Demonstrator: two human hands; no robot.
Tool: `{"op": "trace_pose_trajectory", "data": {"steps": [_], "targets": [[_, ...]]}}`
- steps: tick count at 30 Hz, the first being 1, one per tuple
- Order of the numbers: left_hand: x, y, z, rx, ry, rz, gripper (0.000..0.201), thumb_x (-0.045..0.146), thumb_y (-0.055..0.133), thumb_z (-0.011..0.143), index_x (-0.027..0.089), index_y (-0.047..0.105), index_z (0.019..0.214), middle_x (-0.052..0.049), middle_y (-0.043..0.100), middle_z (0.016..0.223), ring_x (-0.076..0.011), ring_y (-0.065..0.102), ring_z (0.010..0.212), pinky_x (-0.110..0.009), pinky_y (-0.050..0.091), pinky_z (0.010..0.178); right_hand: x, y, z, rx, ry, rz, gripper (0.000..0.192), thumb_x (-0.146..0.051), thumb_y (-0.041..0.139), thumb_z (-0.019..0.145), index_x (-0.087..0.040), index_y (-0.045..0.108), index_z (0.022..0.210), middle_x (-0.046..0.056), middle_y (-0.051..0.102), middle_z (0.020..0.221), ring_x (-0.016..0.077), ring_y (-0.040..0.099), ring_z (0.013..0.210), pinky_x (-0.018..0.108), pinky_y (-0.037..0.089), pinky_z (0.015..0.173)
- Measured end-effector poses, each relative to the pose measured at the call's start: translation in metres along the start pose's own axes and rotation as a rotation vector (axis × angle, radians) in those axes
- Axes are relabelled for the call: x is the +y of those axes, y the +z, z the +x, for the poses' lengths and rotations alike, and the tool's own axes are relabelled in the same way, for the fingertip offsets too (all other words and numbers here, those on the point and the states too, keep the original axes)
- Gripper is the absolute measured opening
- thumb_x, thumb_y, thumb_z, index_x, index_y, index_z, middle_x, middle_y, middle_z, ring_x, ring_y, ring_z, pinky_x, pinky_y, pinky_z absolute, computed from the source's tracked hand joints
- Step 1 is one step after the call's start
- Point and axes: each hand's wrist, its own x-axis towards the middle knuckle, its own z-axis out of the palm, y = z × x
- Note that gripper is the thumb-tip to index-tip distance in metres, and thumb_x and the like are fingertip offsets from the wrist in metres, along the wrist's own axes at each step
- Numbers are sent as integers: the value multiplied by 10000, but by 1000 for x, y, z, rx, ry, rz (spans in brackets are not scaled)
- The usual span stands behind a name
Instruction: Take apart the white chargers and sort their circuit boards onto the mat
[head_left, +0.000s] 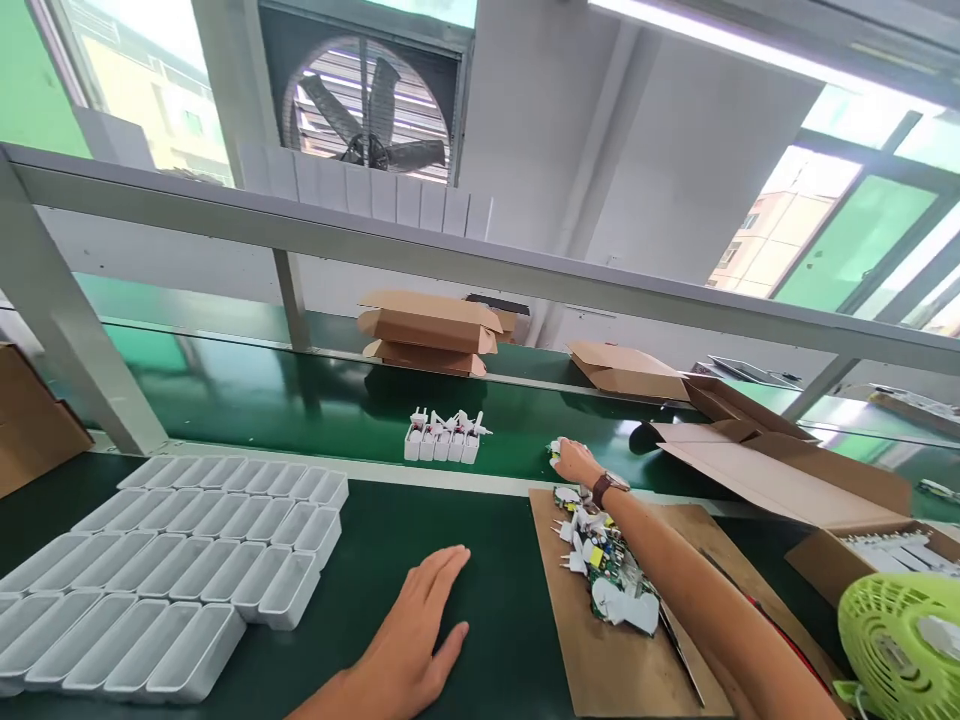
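My right hand (579, 464) reaches forward over the green belt, its fingers closed round a small green-and-white circuit board (555, 452), mostly hidden by the fingers. Below that arm, a pile of circuit boards with white plug parts (609, 565) lies on a brown cardboard sheet (555, 640). My left hand (416, 630) is open with nothing in it, fingers stretched, over the dark green work surface. Further ahead, a row of white cases (442, 446) stands upright with white plug parts sticking out of the tops.
Several rows of pale empty cases (187, 565) fill the left side. An open carton (817, 560) with white parts and a green fan (900, 640) stand at right. Tweezers (682, 660) lie on the cardboard. Folded cartons (431, 335) sit behind the belt under a shelf rail (450, 255).
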Motion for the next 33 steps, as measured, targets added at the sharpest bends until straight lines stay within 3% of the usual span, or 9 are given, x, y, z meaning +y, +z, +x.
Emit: {"op": "trace_pose_trajectory", "data": {"steps": [6, 12, 16, 20, 23, 27, 30, 33], "targets": [[2, 3, 1, -47, 71, 106, 601, 205, 557, 947, 265, 383, 1519, -129, 578, 1462, -319, 558, 1355, -539, 525, 1100, -10, -9, 2, -24, -15, 37, 281, -358, 646, 992, -170, 642, 1200, 92, 659, 1214, 218, 665, 1020, 417, 574, 887], [12, -12, 3, 15, 167, 194, 536, 183, 565, 920, 224, 467, 1445, -149, 620, 1387, -323, 585, 1317, -516, 541, 1064, -62, -17, -20, -43, -208, 196, 175, -188, 573, 893, -117, 661, 1026, 129, 716, 1046, 248, 676, 928, 312, 498, 790], [18, -40, 7, 185, 227, 334, 424, 161, 519, 953, 182, 527, 1376, -165, 625, 1368, -316, 565, 1342, -490, 527, 1063, -95, -4, -63, -133, -382, 382, 270, -171, 441, 911, -165, 674, 1048, 68, 750, 1020, 185, 691, 837, 259, 501, 720], [15, -79, -1, 338, 206, 489, 369, 169, 544, 977, 166, 549, 1347, -162, 611, 1385, -307, 534, 1368, -470, 486, 1100, -111, 19, -102, -178, -430, 483, 269, -134, 451, 893, -177, 706, 963, 42, 756, 884, 169, 682, 738, 249, 500, 681], [2, -112, -23, 359, 184, 649, 307, 209, 589, 975, 184, 595, 1281, -154, 624, 1367, -333, 535, 1359, -491, 473, 1090, -110, 32, -125, -112, -388, 506, 223, -184, 488, 934, -177, 697, 1012, 75, 750, 939, 210, 693, 868, 282, 504, 787], [-22, -149, -60, 366, 106, 791, 162, 355, 600, 971, 224, 671, 1037, -148, 646, 1317, -398, 537, 1338, -551, 490, 1032, -104, 43, -154, -42, -351, 485, 236, -323, 605, 934, -183, 663, 1115, 123, 719, 1129, 283, 660, 1070, 356, 492, 919], [-31, -160, -75, 329, 92, 807, 179, 385, 569, 976, 245, 667, 920, -131, 671, 1258, -401, 556, 1307, -544, 522, 976, -103, 51, -171, 4, -401, 357, 285, -315, 706, 856, -164, 658, 1092, 160, 686, 1187, 333, 618, 1116, 426, 486, 946], [-25, -152, -72, 290, 119, 740, 150, 266, 542, 989, 254, 649, 885, -94, 684, 1246, -339, 587, 1281, -506, 526, 999, -104, 59, -176, 47, -431, 296, 226, -190, 645, 864, -150, 650, 1086, 161, 684, 1161, 317, 608, 1103, 430, 490, 931]]}}
